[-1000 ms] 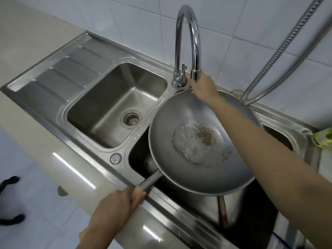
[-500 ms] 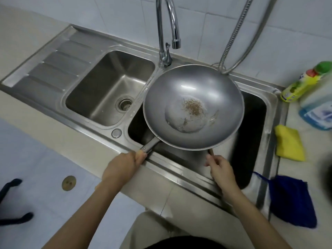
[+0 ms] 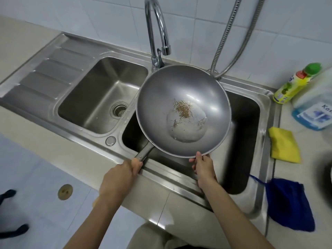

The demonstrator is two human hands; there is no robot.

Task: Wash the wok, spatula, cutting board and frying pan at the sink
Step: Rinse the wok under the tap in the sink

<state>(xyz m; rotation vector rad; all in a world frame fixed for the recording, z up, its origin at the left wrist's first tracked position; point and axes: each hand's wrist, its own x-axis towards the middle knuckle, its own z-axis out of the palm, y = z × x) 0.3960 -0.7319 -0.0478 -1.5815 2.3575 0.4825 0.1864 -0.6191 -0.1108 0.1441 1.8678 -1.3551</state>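
Observation:
A grey metal wok [image 3: 183, 90] is held over the right basin of the steel double sink [image 3: 100, 94]. A shallow puddle of water with brown food bits lies in its bottom. My left hand [image 3: 120, 175] grips the wok's dark handle at the sink's front edge. My right hand [image 3: 203, 164] pinches the wok's near rim, thumb on top. The chrome tap [image 3: 158, 29] arches above the wok's far edge, and no water runs from it. No spatula, cutting board or frying pan shows.
A flexible metal hose [image 3: 231, 35] hangs behind the wok. On the counter to the right stand a yellow dish soap bottle [image 3: 294, 83] and a blue liquid bottle [image 3: 316, 108], with a yellow cloth [image 3: 283, 144] and a blue cloth [image 3: 291, 205]. A drainboard [image 3: 45, 72] lies left.
My right hand left the tap spout and came down to the wok's near rim. The wok tilted slightly and the water puddle shifted. My left hand kept its grip on the handle.

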